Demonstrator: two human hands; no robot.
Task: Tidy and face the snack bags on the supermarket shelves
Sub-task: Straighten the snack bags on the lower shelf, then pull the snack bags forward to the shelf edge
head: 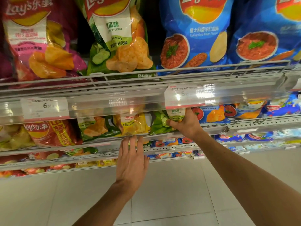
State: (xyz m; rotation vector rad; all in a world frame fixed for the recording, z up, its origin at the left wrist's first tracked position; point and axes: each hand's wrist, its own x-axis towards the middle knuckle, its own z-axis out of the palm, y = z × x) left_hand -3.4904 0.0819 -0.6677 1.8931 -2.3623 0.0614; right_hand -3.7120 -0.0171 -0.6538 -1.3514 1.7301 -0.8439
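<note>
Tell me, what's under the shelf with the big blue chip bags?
Under that shelf sit smaller bags: red, yellow, and a green one the right hand grips. Their tops are hidden by the price strip.

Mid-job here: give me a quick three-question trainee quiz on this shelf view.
1. True or false: the right hand grips a green cucumber bag.
2. The left hand is: A) pinching a bag, B) open, fingers at the shelf edge, C) on the floor.
3. What colour are the two big bags at upper right?

Key: 1 true. 2 B. 3 blue.
</note>
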